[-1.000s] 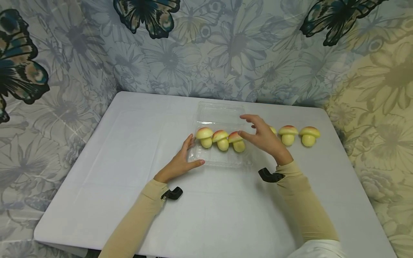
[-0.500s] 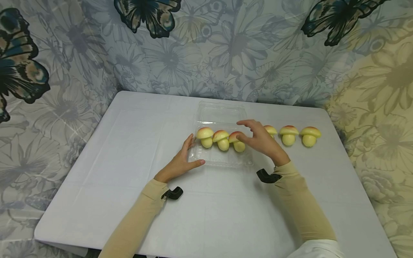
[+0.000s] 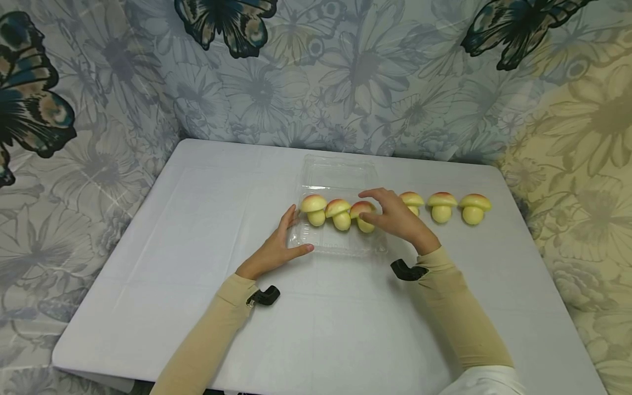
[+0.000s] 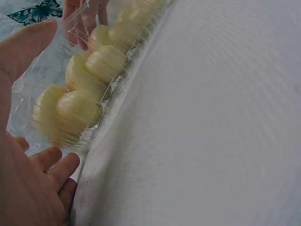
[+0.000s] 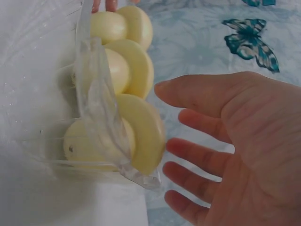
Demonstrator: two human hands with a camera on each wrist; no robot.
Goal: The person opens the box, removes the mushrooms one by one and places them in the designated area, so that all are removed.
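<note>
A clear plastic clamshell box (image 3: 336, 244) lies with its lid (image 3: 338, 173) folded back. Three yellow mushroom-shaped pieces with reddish cap tops stand in a row inside it: a left one (image 3: 313, 204), a middle one (image 3: 340, 220) and a right one (image 3: 366, 226). My left hand (image 3: 274, 253) is at the box's left side, thumb and fingers spread around the corner; contact is unclear. Over the box's right side is my right hand (image 3: 402, 222), fingers extended and holding nothing. In the right wrist view its fingertips (image 5: 176, 146) are close to the nearest mushroom cap (image 5: 146, 136).
To the right of the box, three more such mushrooms stand on the white table (image 3: 197, 219): one partly behind my right hand (image 3: 411, 198), a middle one (image 3: 441, 207) and an outer one (image 3: 474, 208). Patterned cloth (image 3: 345, 82) hangs behind the table.
My right hand has moved a little left and down over the right-hand mushroom in the box, uncovering more of the nearest mushroom outside. My left hand stays in place.
</note>
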